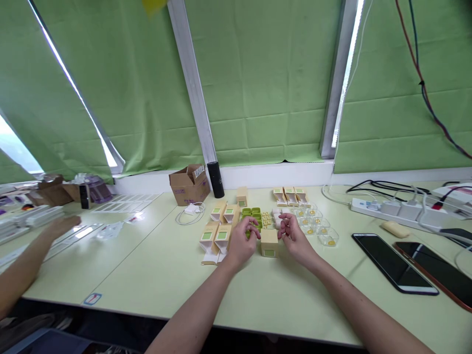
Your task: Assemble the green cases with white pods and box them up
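On the pale green table (165, 275) (a co-worker's arm (22, 268) lies at its far left), the left hand (241, 243) and right hand (295, 237) flank the small closed tan carton (269, 244), which stands upright between them, their fingers loosely curled and grasping nothing.

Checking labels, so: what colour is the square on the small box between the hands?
Green, on the front of the tan box; head view shows it.
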{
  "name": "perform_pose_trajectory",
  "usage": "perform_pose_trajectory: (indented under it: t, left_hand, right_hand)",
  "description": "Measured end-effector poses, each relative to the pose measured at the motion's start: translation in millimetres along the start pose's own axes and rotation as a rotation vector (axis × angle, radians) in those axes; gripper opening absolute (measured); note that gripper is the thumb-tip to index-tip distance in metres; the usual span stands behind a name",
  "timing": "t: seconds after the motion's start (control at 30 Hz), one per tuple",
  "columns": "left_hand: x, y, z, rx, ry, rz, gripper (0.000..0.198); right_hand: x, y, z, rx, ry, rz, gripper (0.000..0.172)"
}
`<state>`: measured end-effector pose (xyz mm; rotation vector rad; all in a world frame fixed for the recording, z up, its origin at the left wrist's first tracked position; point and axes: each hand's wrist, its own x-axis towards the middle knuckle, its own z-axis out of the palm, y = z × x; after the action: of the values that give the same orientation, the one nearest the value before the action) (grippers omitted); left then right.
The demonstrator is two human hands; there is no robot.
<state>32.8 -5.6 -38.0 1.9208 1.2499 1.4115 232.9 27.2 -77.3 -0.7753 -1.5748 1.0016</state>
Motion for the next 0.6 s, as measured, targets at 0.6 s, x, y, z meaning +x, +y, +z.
perform_pose_trajectory:
  t: [0.6]
  left_hand:
    - [4.8, -10.5, -0.2, 0.148, 0.223, 0.041, 0.018]
  right_hand:
    - [7.2, 1.1, -7.1, -0.008, 0.162, 0.148, 0.053]
